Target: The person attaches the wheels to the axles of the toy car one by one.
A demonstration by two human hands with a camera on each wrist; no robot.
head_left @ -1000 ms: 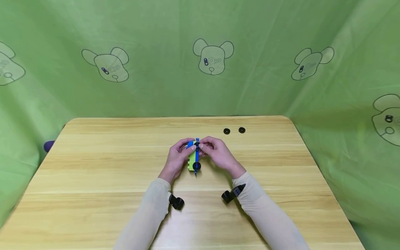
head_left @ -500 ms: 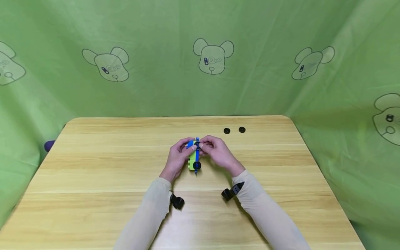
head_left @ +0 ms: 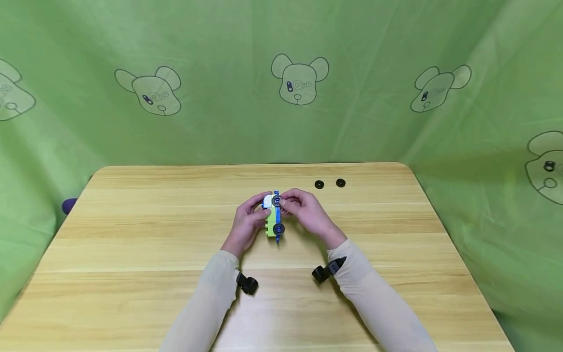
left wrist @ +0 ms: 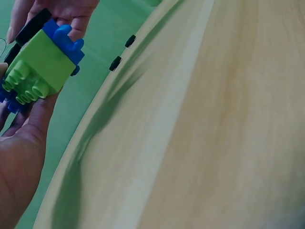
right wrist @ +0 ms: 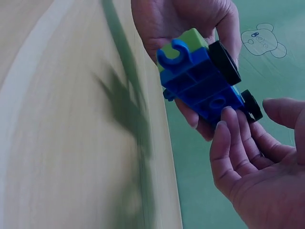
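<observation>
A toy train car of lime-green building bricks on a blue base is held above the table, tipped on its side. In the head view, its two black wheels face the camera: the far wheel and the near wheel. My left hand grips the car from the left, thumb across the green side. Fingertips of my right hand rest against the blue underside, and its thumb is just off a wheel in the right wrist view. A blue hook sticks out at one end.
Two loose black rings like wheels, one beside the other, lie near the wooden table's far edge. A green curtain with printed bear heads hangs behind. Wrist cameras sit on both sleeves.
My left thumb has slid back off the far wheel, baring it and a white-looking patch by the blue brick. The car has tilted and risen slightly, so its wheel hubs show more.
</observation>
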